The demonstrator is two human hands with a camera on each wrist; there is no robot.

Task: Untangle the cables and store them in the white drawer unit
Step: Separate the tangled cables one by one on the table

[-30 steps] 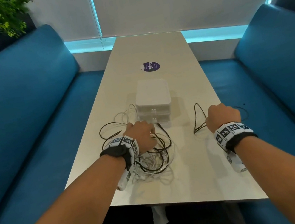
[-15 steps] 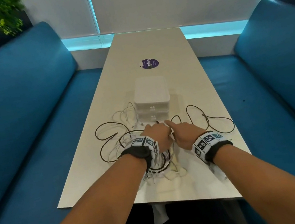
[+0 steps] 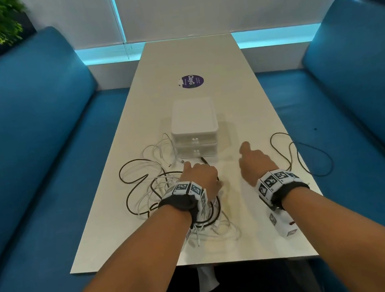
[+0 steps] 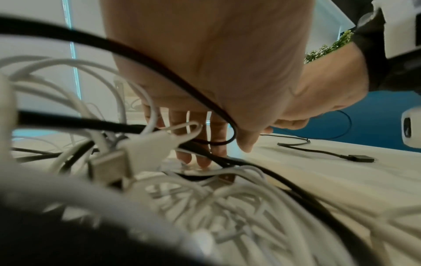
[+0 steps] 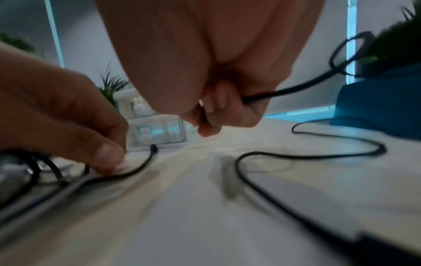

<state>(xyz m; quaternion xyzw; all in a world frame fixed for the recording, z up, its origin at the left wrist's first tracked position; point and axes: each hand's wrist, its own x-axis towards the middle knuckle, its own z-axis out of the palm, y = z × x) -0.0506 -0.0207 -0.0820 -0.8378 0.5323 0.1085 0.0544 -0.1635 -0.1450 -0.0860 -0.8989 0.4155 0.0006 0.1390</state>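
A tangle of thin white cables [image 3: 163, 176] and thicker black cables [image 3: 135, 179] (too knotted to count) lies at about seven o'clock from the one white drawer unit [image 3: 194, 127], whose two drawers are closed, on the tabletop [image 3: 237, 101]. The left hand [image 3: 201, 179] presses fingertips down on the pile; the right hand [image 3: 256, 164], at five o'clock of the unit, pinches one black cable [image 5: 296, 90] trailing rightward.

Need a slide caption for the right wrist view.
Right hand grips a thin black cable above the table; left hand presses the tangle down.
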